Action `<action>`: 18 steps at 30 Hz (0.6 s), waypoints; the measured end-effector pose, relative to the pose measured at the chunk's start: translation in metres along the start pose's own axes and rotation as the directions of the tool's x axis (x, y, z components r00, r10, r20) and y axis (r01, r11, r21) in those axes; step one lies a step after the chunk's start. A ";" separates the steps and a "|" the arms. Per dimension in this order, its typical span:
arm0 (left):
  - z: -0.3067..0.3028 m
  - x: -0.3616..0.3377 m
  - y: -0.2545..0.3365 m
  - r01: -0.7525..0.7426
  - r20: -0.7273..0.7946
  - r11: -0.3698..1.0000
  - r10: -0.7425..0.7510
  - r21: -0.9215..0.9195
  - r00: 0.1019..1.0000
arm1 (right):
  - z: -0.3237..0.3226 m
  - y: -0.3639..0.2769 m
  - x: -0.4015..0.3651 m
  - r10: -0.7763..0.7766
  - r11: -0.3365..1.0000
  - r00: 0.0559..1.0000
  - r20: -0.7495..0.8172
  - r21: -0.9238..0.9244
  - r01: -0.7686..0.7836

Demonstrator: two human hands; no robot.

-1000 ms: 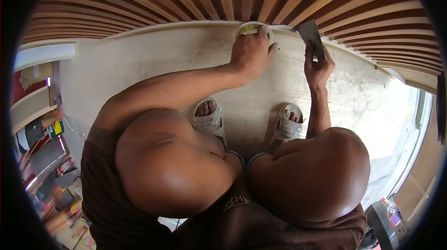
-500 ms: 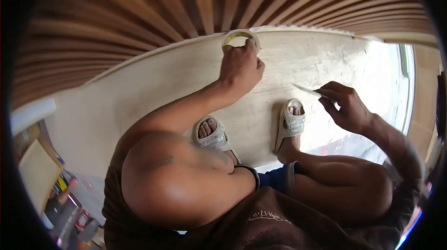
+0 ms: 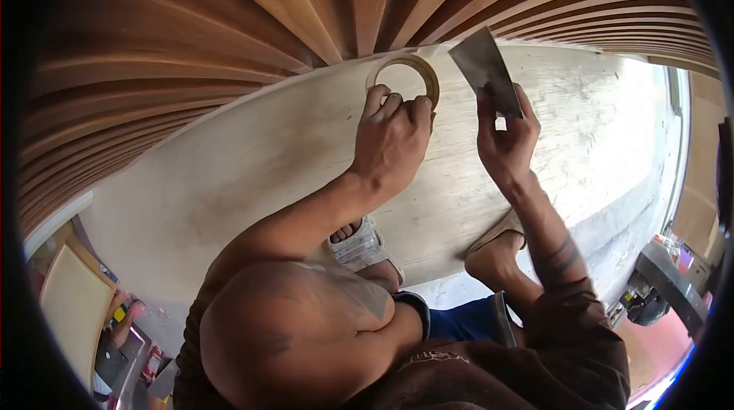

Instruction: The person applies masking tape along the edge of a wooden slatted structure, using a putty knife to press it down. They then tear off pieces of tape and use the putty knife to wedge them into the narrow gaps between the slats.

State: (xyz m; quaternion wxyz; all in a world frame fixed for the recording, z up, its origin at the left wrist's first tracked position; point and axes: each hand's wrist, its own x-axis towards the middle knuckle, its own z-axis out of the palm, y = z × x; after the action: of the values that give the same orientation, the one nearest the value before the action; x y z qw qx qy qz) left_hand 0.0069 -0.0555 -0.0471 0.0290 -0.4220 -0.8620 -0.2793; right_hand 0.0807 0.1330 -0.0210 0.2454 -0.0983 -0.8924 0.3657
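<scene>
My left hand (image 3: 391, 139) has its fingers closed on the near rim of a roll of tape (image 3: 433, 81), a tan ring with an open centre. The roll is close to the foot of the brown slatted wood panel (image 3: 367, 5). To its right, my right hand (image 3: 511, 144) grips a flat, thin grey scraper (image 3: 486, 66) between thumb and fingers. Its broad end points up toward the slats, and its lower end is hidden in the hand. Below both hands lies a pale wooden board (image 3: 290, 135).
My sandalled feet rest on the board, the left sandal (image 3: 359, 246) near my left forearm. A power tool (image 3: 646, 307) sits at lower right. At lower left another person's arm (image 3: 118, 326) shows near a framed panel (image 3: 65, 303) and assorted items.
My right hand has moved up and left, bringing the scraper beside the tape roll and turning its broad face into view. My left hand still holds the roll, now seen larger.
</scene>
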 end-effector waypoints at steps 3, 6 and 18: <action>0.009 0.000 -0.006 -0.064 -0.050 0.998 0.062 -0.030 0.997 | 0.012 0.001 -0.018 0.067 0.998 0.995 -0.073 0.008 -0.066; 0.014 0.002 -0.003 -0.071 -0.111 0.997 0.071 0.006 0.991 | 0.017 0.000 -0.024 0.083 0.996 0.990 -0.111 0.031 -0.080; 0.014 0.007 0.000 -0.088 -0.147 0.996 0.089 0.014 0.985 | 0.029 0.009 -0.008 0.086 0.996 0.990 -0.109 0.013 -0.085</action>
State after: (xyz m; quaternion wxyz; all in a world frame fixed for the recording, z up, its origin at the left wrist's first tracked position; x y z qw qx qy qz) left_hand 0.0053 -0.0436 -0.0564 0.1066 -0.4381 -0.8388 -0.3051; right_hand 0.0726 0.1188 -0.0477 0.2786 -0.1553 -0.8710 0.3736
